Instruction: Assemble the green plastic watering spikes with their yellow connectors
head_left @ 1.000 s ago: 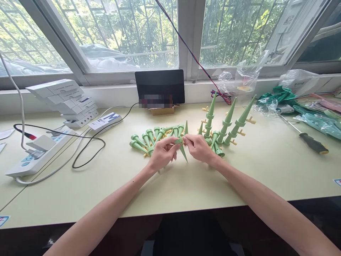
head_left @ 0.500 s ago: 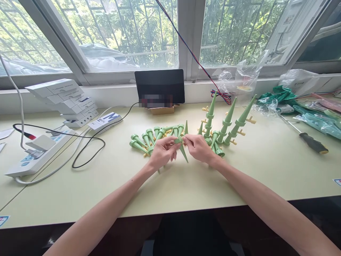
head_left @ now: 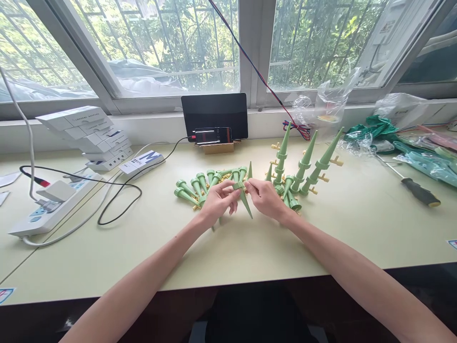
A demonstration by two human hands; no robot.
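Green spike (head_left: 246, 205): between both hands, long axis slanting, tip down and rightward
Left hand (head_left: 218, 200): grasps the spike's collar (head_left: 238, 185)
Right hand (head_left: 267, 197): curled beside collar; whether gripping, I cannot tell

Workroom: screwdriver (head_left: 418, 190), power strip (head_left: 33, 223)

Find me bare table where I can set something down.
The table is bare between your right forearm and the screwdriver, and between your left forearm and the power strip. A smaller patch lies between the forearms. It's crowded beside your left hand, with heaped green spikes, beside your right hand, with stacked spikes, and at the back right, with plastic bags.
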